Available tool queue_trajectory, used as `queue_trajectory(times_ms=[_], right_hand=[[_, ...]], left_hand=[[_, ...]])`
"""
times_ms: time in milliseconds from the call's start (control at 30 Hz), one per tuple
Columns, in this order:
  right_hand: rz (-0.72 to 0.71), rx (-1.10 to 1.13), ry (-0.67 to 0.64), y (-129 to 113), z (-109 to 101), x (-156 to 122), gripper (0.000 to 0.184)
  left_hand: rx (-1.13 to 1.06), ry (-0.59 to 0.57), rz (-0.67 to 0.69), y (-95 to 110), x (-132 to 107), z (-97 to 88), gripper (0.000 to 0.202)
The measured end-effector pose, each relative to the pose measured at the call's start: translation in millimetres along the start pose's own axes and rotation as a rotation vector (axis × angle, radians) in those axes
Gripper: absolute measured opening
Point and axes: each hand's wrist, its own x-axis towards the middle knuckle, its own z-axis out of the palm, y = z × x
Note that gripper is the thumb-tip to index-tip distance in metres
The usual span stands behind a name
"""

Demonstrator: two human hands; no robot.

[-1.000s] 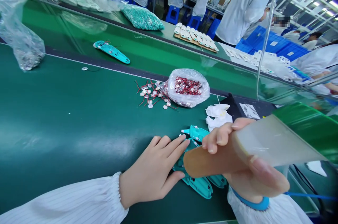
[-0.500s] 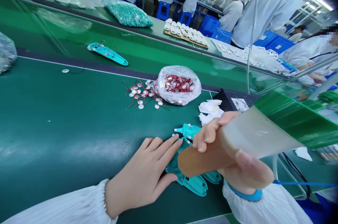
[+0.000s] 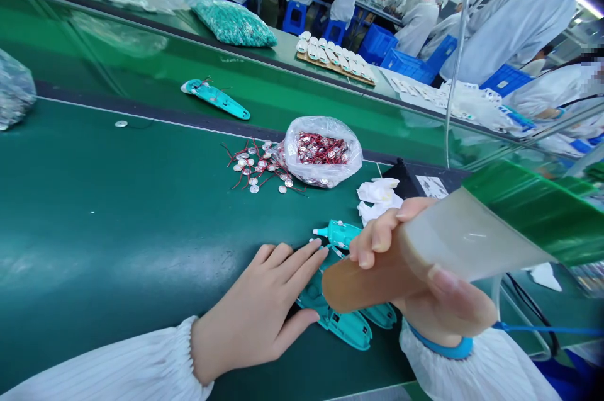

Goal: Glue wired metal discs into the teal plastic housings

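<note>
My left hand (image 3: 264, 306) lies flat on the green bench, fingers stretched out, its fingertips resting on a teal plastic housing (image 3: 342, 322). My right hand (image 3: 425, 281) is closed around a tan, translucent tube-like tool (image 3: 425, 256) with a green end, held just above that housing. A second teal part (image 3: 340, 234) lies right behind the tool's tip. Further back a pile of small metal discs with red wires (image 3: 262, 168) is spread beside an open plastic bag (image 3: 323, 149) full of the same discs.
Another teal housing (image 3: 217, 99) rides on the conveyor belt behind. Crumpled white tissue (image 3: 380, 196) and a black box (image 3: 425, 184) sit to the right. A lone disc (image 3: 121, 124) lies at left. People in white coats work at the far benches.
The teal housing on the conveyor has moved to the right. Both my hands have stayed in place over the teal housing; only the view shifted slightly.
</note>
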Motion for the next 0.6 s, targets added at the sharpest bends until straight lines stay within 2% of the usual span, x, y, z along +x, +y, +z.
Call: queue_trajectory(times_ms=[333, 600], right_hand=[[-0.002, 0.062, 0.056, 2.8, 4.9, 1.1, 0.023], [-0.038, 0.017, 0.208, 5.3, 7.3, 4.7, 0.027]], left_hand=[[-0.004, 0.005, 0.0, -0.2, -1.5, 0.6, 0.058], [-0.002, 0.04, 0.01, -0.7, -1.4, 1.1, 0.061]])
